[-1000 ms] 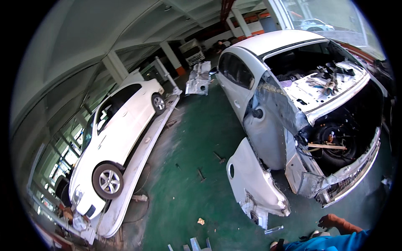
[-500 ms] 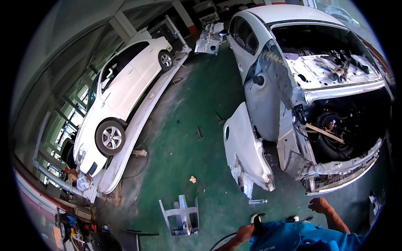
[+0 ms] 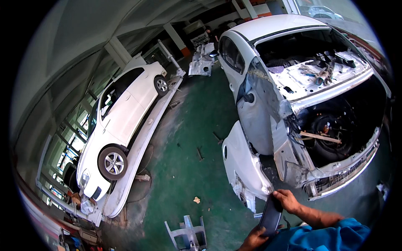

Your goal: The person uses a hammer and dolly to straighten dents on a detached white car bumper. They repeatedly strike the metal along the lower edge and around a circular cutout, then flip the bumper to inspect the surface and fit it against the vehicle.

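Note:
In front of my body is a flat dark slab that looks like a smartphone [image 3: 271,214], held upright and slightly tilted. My left hand [image 3: 253,239] grips its lower end, while the fingers of my right hand [image 3: 286,201] close round its upper edge. Just beyond it, a cut-off white rear fender panel [image 3: 243,157] leans beside a stripped white car [image 3: 289,29]. Its rear corner is torn, and a wooden stick [image 3: 320,137] lies in its exposed trunk well. Part of a metal piece on the floor is hidden behind the phone.
A second white car [image 3: 121,100] stands on a long white platform [image 3: 134,171] at the left. On the green floor lie a grey metal frame [image 3: 186,234], a hammer-like tool [image 3: 199,154] and a small yellowish scrap [image 3: 197,200]. Sheet-metal parts [image 3: 202,60] rest farther back.
My hands, apart and without the phone in sight before, have come together and now hold it. My right hand moved left. The view has shifted, so the floor items appear lower.

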`<state>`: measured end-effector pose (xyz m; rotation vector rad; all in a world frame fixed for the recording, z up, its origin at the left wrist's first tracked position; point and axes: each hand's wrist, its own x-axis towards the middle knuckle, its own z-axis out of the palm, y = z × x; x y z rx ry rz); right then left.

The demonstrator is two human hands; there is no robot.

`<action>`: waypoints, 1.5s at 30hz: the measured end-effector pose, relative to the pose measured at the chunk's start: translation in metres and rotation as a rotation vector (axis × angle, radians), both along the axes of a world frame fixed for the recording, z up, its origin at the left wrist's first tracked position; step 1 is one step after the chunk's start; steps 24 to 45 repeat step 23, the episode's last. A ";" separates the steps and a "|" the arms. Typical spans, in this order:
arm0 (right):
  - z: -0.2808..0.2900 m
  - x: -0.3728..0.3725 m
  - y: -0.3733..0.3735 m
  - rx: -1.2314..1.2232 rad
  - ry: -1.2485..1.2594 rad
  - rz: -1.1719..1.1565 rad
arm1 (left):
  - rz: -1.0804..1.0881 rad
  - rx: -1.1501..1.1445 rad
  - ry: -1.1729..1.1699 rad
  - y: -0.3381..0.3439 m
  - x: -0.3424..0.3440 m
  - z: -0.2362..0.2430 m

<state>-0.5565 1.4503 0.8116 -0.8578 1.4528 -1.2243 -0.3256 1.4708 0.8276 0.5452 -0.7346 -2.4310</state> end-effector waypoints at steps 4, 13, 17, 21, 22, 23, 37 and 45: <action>0.042 -0.011 -0.007 -0.074 0.174 0.122 | -0.238 0.450 0.462 -0.008 -0.015 -0.005; 0.059 -0.025 0.006 -0.157 -0.229 0.033 | -0.111 0.190 0.318 -0.019 -0.019 0.006; 0.062 -0.021 0.016 -0.193 -0.239 0.009 | -0.065 0.208 0.386 -0.018 -0.029 0.012; 0.081 -0.017 0.013 -0.259 -0.275 0.035 | -0.024 0.165 0.339 -0.014 -0.040 0.024; 0.086 -0.017 0.016 -0.260 -0.308 0.034 | -0.016 0.161 0.312 -0.012 -0.040 0.027; 0.087 -0.019 0.017 -0.271 -0.284 0.038 | -0.101 0.218 0.466 -0.016 -0.040 0.016; 0.087 -0.019 0.017 -0.271 -0.284 0.038 | -0.101 0.218 0.466 -0.016 -0.040 0.016; 0.087 -0.019 0.017 -0.271 -0.284 0.038 | -0.101 0.218 0.466 -0.016 -0.040 0.016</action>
